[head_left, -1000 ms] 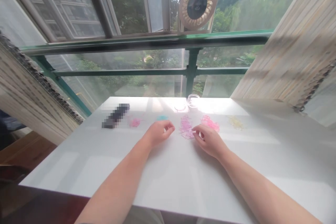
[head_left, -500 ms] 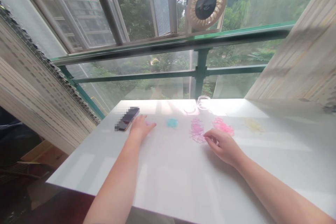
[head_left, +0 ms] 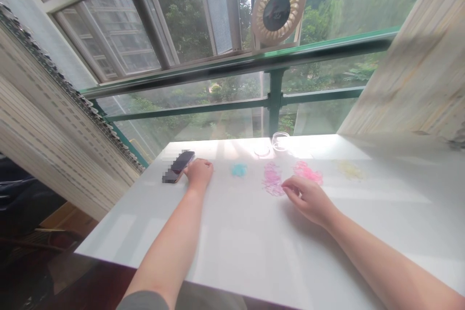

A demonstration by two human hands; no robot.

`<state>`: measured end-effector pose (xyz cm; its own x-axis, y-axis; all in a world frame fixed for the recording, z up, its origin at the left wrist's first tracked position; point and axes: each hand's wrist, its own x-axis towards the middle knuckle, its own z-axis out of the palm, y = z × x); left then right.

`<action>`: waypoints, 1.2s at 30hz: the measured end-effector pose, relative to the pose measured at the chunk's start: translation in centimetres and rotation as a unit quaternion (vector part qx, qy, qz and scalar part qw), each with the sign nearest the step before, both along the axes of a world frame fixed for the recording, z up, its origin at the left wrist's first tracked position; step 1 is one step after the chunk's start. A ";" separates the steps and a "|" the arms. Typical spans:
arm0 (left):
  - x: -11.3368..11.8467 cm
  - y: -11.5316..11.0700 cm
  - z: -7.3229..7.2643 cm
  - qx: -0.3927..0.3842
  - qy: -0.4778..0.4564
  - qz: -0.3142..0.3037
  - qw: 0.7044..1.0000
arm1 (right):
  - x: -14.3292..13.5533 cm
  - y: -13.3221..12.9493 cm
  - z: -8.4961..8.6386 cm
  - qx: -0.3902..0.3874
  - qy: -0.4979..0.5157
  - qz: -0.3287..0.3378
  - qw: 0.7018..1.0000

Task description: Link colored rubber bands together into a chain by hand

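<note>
My left hand [head_left: 199, 173] rests on the white table [head_left: 240, 232] beside a dark phone [head_left: 179, 165]. Its fingers are curled downward, hiding whatever lies beneath or within them. My right hand [head_left: 307, 198] is closed in a pinch at the lower right edge of a pile of thin purple pieces [head_left: 272, 178]; anything between the fingertips is too small to make out. Just behind that hand lies a pink pile [head_left: 308, 172] of similar pieces. A small turquoise pile [head_left: 239, 170] sits between the two hands, and a pale yellow one [head_left: 350, 170] is farther right.
A clear round container [head_left: 280, 141] stands at the table's back edge, with a clear lid-like disc [head_left: 262, 150] to its left. Beyond are a green railing [head_left: 232, 65], a window and a round fan [head_left: 278, 12]. Curtains [head_left: 47, 121] hang at both sides.
My left hand's spread fingers have curled in and drawn together, covering the purple bits that showed by them. My right hand stays in its pinch beside the purple pile. The view has shifted slightly.
</note>
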<state>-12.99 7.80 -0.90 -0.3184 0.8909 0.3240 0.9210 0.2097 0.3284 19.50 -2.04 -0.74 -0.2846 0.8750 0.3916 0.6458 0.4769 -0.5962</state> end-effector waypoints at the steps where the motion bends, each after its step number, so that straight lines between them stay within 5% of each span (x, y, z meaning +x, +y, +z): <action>1: 0.1 0.0 0.0 0.003 0.002 -0.001 1.000 | 0.0 0.0 0.0 0.001 0.002 0.000 1.000; 11: 1.8 -1.6 2.0 0.036 0.008 -0.056 0.998 | 0.2 0.0 -0.1 0.011 0.030 -0.004 0.999; 13: 4.0 -2.8 2.7 0.038 0.001 -0.122 0.992 | 0.0 -0.1 -0.1 0.015 0.040 -0.002 0.999; 17: 10.0 -6.0 3.7 0.002 -0.043 -0.346 0.937 | -0.3 -0.3 0.2 0.008 0.074 0.006 0.997; 19: 12.5 -7.3 3.6 -0.017 -0.056 -0.397 0.916 | -0.3 -0.4 0.4 -0.005 0.108 0.018 0.994; 26: 14.0 -8.6 1.6 -0.073 -0.113 -0.422 0.897 | -0.1 -0.8 0.8 -0.064 0.174 0.048 0.981; 36: 13.6 -8.8 1.7 -0.108 -0.130 -0.434 0.885 | -0.3 -0.7 0.4 -0.072 0.164 0.062 0.982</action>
<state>0.58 -0.97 0.79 0.4769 0.8690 0.1317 0.6659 -0.4551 0.5911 19.24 -2.70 -0.31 -0.2721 0.8943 0.3552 0.3496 0.4358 -0.8294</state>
